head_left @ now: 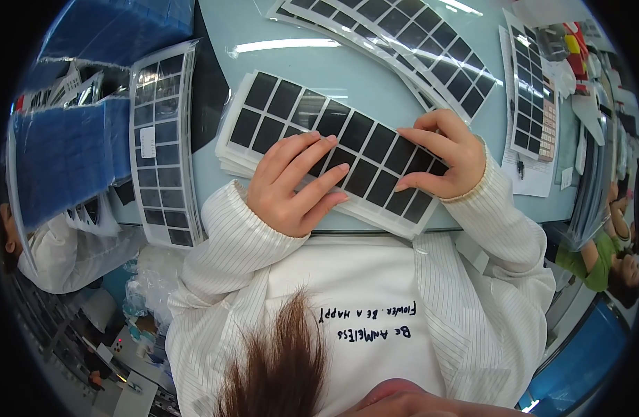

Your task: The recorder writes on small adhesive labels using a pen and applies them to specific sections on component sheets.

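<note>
The top sheet [356, 132], a long pale carrier with two rows of black rectangles, lies at the centre of the frame, slanting from upper left to lower right, on a pile whose pale lower layers [230, 164] show at its left end. The left hand [289, 182] is palm down at the lower long edge, fingers spread and slightly bent, with several fingertips on or just over the black rectangles. The right hand [450, 157] spans the right end of the sheet, thumb and forefinger well parted; whether its other fingers pinch an edge cannot be told. Treat the sheet as light and thin, probably flexible enough to bow if lifted by one end only. The glossy reflections suggest a smooth face that may slide on the layers beneath; steady the pile while separating a single sheet. The black rectangles are likely to mark or crease under fingertip pressure. Recommended hold: the pale margins at both short ends, or opposite points on the long edges, with support at two places. The fanned sheets [441, 42] at upper right of centre, on the table [277, 62], probably handle similarly.
</note>
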Available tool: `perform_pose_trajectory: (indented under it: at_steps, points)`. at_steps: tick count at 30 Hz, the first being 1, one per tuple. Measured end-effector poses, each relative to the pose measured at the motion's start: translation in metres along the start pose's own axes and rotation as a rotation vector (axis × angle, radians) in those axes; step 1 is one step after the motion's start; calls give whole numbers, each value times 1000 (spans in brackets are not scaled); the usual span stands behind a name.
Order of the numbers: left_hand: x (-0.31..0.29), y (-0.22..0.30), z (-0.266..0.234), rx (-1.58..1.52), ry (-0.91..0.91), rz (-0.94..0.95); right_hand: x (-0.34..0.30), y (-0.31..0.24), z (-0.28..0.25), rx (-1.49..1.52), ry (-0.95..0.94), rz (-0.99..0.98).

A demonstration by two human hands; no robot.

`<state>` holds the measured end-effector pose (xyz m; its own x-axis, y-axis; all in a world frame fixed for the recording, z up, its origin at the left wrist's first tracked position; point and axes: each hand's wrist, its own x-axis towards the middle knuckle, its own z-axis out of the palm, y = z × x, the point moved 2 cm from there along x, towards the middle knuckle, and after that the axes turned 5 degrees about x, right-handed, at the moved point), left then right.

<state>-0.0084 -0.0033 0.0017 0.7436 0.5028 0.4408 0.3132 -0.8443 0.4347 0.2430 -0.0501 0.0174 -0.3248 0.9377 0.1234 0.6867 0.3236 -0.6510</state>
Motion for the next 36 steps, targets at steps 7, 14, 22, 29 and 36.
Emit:
perform_pose_trajectory:
  at_steps: [7,14,22,29,36]
  points:
    - [-7,2,-4,10,61,53,12,7,-35,112,185,131]
    - [-4,3,2,5,35,45,36,72,-73,-418,366,-6]
    - [-2,3,2,10,-8,24,10,-6,-8,-15,-37,-32]
    - [-1,2,2,12,29,20,4,-3,1,15,42,-24]
    - [-4,3,-4,7,59,47,20,17,-53,-74,412,55]
